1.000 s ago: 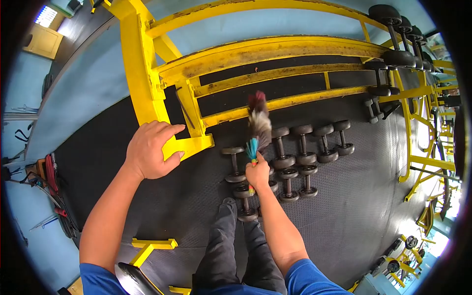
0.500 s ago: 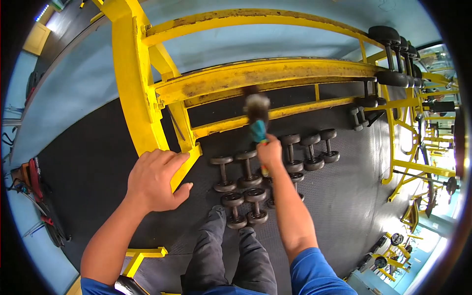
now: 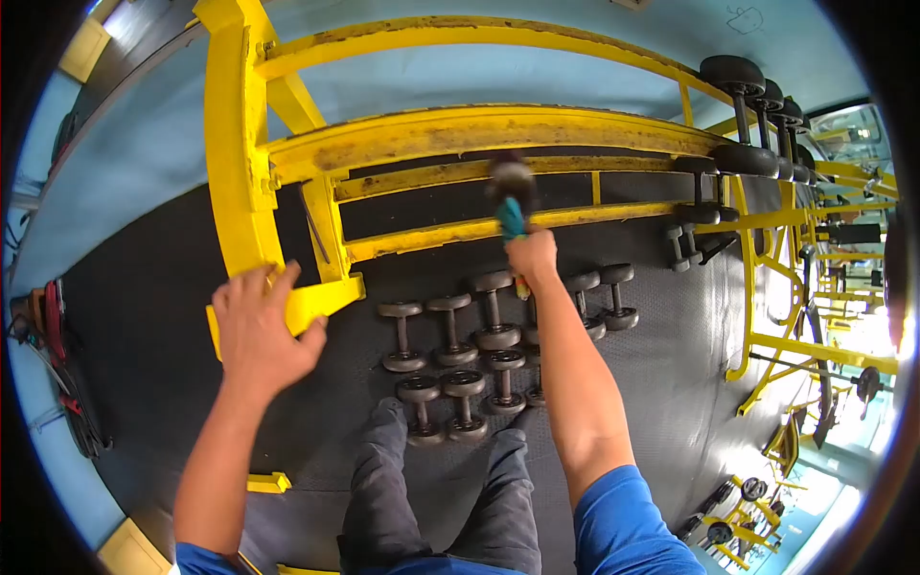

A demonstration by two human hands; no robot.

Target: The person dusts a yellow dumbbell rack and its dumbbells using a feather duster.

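My right hand [image 3: 532, 257] is wrapped around the handle of a brush [image 3: 511, 206] with a teal section and a dark, motion-blurred head. The brush head overlaps the middle rails of a yellow dumbbell rack [image 3: 422, 134], whose paint is worn and dirty along the beams. My left hand [image 3: 257, 331] is open at the rack's near left end, its fingers spread over the yellow foot [image 3: 326, 302] and its thumb apart. Below my right hand, several black dumbbells [image 3: 452, 331] stand in rows on the floor, partly hidden by my forearm.
More dumbbells [image 3: 743, 115] sit at the rack's right end. Black rubber mat [image 3: 163, 355] covers the floor around my feet. Yellow gym machines [image 3: 815, 340] stand to the right, and a blue wall [image 3: 594, 77] lies behind the rack.
The brush has moved up toward the rack's middle rail. My left hand has shifted left and its fingers have spread more. The view has moved slightly right.
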